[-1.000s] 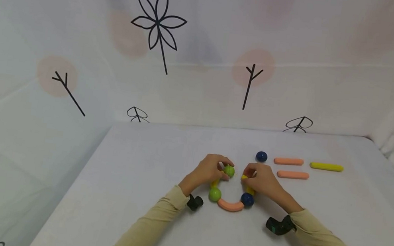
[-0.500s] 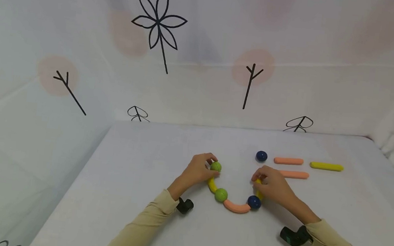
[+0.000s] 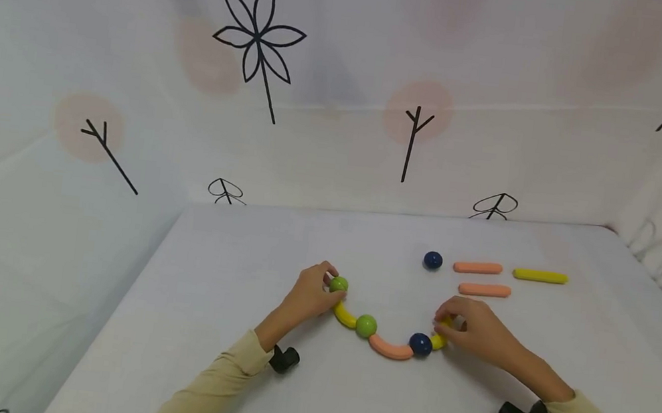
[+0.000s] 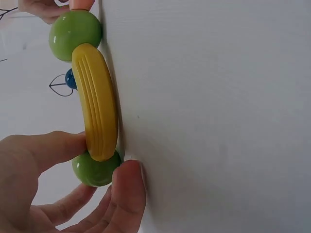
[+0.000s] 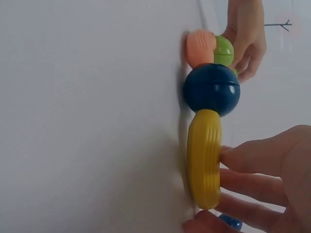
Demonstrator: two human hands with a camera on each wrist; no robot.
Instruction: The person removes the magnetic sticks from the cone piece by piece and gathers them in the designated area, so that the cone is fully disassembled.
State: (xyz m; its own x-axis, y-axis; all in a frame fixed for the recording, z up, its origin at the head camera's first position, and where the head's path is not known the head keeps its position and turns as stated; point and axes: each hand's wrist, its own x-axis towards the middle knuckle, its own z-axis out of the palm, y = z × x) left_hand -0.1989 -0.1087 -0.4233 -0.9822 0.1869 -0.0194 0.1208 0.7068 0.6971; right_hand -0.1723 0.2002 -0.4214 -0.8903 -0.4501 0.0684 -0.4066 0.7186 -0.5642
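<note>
On the white table a chain of toy balls and curved rods lies in a wide U. From its left end run a green ball [image 3: 339, 284], a yellow curved rod [image 4: 97, 104], a second green ball [image 3: 366, 326], a peach curved rod [image 3: 391, 348], a dark blue ball [image 3: 420, 344] and another yellow curved rod [image 5: 204, 160]. The pieces touch end to end. My left hand [image 3: 308, 293] grips the end green ball between thumb and fingers. At the other end, my right hand [image 3: 480, 328] holds the yellow curved rod, partly covering it in the head view.
Behind the chain lie a loose dark blue ball [image 3: 433, 260], two straight peach rods, one farther back [image 3: 478, 268] and one nearer [image 3: 484, 290], and a straight yellow rod [image 3: 540, 275]. A patterned cloth wall [image 3: 337, 146] borders the table at the back.
My hands have drawn apart, the left one leftward and the right one rightward. Between them the chain has spread from a nearly closed ring into a wide U.
</note>
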